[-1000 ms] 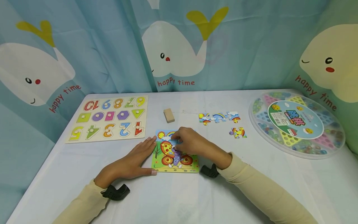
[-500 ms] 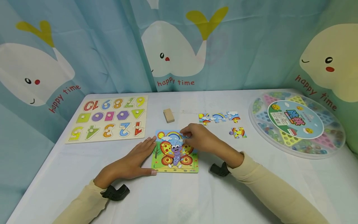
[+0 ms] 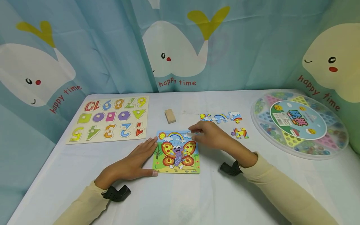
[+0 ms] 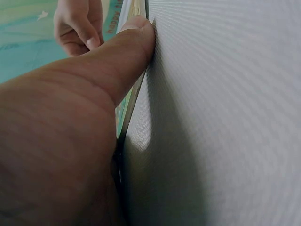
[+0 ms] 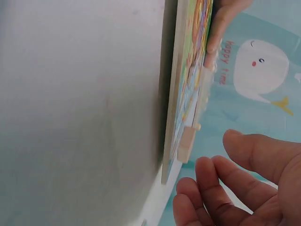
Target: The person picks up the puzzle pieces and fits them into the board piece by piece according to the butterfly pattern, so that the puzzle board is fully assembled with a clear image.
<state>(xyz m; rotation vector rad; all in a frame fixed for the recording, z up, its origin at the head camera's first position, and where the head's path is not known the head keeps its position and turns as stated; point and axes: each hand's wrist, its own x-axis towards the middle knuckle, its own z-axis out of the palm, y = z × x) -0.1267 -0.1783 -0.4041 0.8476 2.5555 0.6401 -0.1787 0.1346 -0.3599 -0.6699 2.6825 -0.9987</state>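
A square jigsaw board point(image 3: 177, 153) lies flat on the white table, picturing a smiling butterfly under a sun and rainbow. My left hand point(image 3: 135, 161) steadies its left side, fingers straight at the upper edge and thumb at the near corner. In the left wrist view that thumb point(image 4: 134, 40) presses on the board's edge. Over the board's upper right corner hovers my right hand point(image 3: 211, 134), hiding part of that corner. The right wrist view shows its thumb point(image 5: 254, 148) and bent fingers apart with nothing between them.
Three joined-looking puzzle pieces point(image 3: 220, 117) lie in a row beyond my right hand, a single yellow piece point(image 3: 240, 133) below them. A wooden block point(image 3: 170, 116) lies behind the board. Far left is a number-and-shape board point(image 3: 121, 107); far right, a round marble game case point(image 3: 298, 122).
My right hand has drawn back to the right from the middle of the board to its upper right corner, uncovering the butterfly's face and right wing. My left hand has stayed put.
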